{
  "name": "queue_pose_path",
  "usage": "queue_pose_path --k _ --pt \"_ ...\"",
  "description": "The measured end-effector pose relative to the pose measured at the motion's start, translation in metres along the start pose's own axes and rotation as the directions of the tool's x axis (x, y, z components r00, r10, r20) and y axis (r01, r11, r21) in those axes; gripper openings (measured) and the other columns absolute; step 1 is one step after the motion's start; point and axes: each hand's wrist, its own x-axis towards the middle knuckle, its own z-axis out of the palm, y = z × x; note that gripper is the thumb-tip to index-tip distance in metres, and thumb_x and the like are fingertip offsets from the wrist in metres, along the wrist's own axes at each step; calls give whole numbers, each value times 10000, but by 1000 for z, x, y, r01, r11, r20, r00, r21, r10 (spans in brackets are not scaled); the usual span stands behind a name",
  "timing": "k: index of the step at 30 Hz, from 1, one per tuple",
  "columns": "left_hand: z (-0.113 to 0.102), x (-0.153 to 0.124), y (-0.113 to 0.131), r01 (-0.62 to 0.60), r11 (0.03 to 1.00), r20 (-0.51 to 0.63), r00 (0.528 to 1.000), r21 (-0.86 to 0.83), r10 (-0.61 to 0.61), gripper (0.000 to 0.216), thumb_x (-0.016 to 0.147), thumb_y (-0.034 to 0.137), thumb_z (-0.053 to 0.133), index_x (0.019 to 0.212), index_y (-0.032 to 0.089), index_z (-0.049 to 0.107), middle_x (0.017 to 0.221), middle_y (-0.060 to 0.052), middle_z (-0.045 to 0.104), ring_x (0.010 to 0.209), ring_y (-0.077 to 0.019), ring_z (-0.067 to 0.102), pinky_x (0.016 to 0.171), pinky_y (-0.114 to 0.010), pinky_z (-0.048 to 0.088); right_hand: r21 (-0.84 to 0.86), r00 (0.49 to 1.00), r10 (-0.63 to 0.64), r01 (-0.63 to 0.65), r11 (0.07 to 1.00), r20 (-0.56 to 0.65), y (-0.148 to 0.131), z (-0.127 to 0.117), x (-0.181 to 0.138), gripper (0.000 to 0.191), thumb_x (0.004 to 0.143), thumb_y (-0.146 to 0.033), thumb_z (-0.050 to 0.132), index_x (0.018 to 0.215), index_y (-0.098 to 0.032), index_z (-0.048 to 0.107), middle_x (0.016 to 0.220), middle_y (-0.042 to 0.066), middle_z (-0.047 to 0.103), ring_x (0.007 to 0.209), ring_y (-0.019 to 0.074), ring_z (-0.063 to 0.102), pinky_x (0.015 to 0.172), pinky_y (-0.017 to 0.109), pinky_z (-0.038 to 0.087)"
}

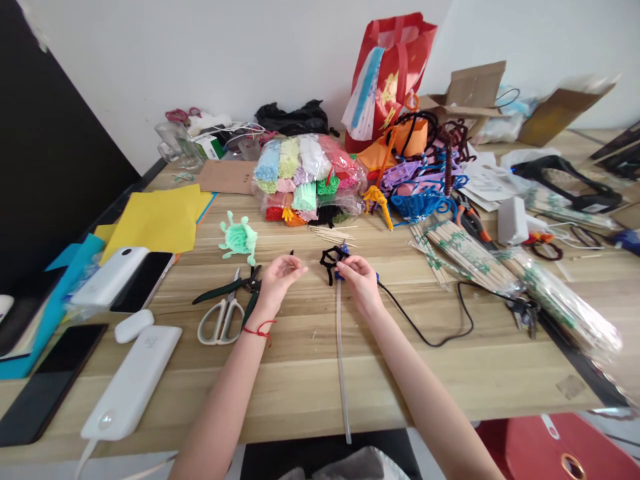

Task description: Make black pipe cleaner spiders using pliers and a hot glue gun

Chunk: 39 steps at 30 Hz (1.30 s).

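My right hand point(361, 283) pinches a bent black pipe cleaner shape point(329, 259), which has an open loop and a strand hanging down. Just under those fingers lies a blue glue gun point(344, 272), partly hidden, with a long translucent glue stick point(341, 353) running toward the table's front edge. My left hand point(281, 279) is closed in a pinch, and a short black tip point(292, 253) that looks like pipe cleaner sticks up from it. Beside my left wrist are white-handled scissors point(220, 323) and dark green-handled pruners point(220, 291). A mint green pipe cleaner figure point(239, 239) sits beyond them.
A bag of coloured pipe cleaner bundles point(307, 179) lies at the back, near a red gift bag point(395, 80). Packs of wooden sticks point(470, 257) and pliers point(473, 219) are at right. A black cord point(425, 341) crosses rightward. Phones and a white power bank point(133, 383) lie left.
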Motion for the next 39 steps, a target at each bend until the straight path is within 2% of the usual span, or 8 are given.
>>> queue_pose_path --k 9,17,24,39 --pt "0 -2 3 -7 1000 -45 999 20 8 230 591 246 808 741 154 660 789 -33 693 753 -129 633 785 -276 518 -9 1000 0 0 1000 1 -1 1 -1 274 570 -248 844 705 -210 609 712 -35 652 662 117 646 639 234 484" --pt "-1 0 -3 -52 996 -85 995 69 58 233 594 248 814 730 163 645 736 -10 667 695 -109 609 691 -230 502 -10 1000 -3 3 1000 -2 0 1 0 271 569 -253 844 701 -212 611 710 -35 649 656 114 644 623 229 479" --pt "-4 2 -8 -97 991 -138 984 95 109 231 628 283 797 746 166 637 748 1 655 692 -96 599 699 -222 498 4 1000 6 -6 1000 7 0 1 -1 267 569 -246 848 707 -212 622 721 -35 654 661 106 643 628 215 480" --pt "-2 -1 -3 -61 994 -102 992 92 70 218 614 275 804 752 157 684 796 -51 730 762 -161 683 800 -309 547 -32 1000 13 -13 999 -4 -2 2 -2 289 556 -276 849 698 -213 605 718 -29 645 666 121 644 647 242 495"
